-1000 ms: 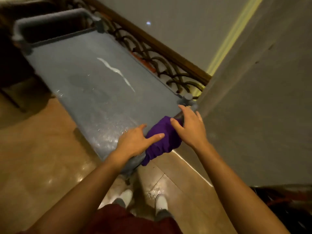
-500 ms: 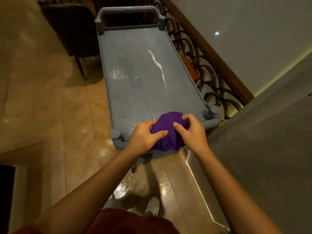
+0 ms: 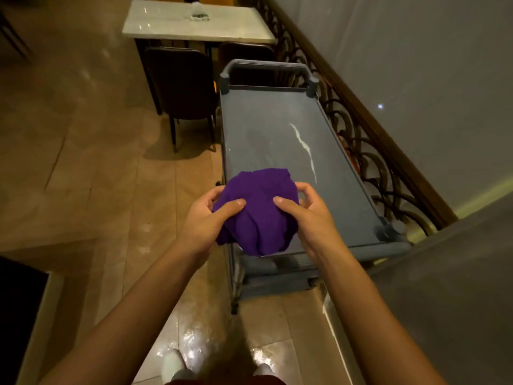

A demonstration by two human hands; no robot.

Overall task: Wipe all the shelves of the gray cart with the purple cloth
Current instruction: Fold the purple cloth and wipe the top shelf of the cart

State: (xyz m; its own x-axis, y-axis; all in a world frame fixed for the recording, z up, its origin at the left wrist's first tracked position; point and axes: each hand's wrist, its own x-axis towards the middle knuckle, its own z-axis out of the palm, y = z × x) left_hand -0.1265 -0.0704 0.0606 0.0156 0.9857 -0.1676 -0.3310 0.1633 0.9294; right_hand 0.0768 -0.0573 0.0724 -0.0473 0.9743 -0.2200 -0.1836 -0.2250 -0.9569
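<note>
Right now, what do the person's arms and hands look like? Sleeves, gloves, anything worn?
Both forearms are bare up to the frame edge: no sleeves in view. The left hand and right hand wear no gloves; no rings, watch or wristband visible. Fingernails are short and unpainted.

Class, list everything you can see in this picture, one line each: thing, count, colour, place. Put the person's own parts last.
cart: one, gray, centre, beside the railing
purple cloth: one, bunched, over the cart's near end
white streak: one, on the top shelf
table: one, pale top, beyond the cart
chair: one, dark, at the table
railing: one, dark scrollwork, right of the cart
shoes: two, white, bottom edge
left hand: one, gripping the cloth's left side
right hand: one, gripping its right side
</note>
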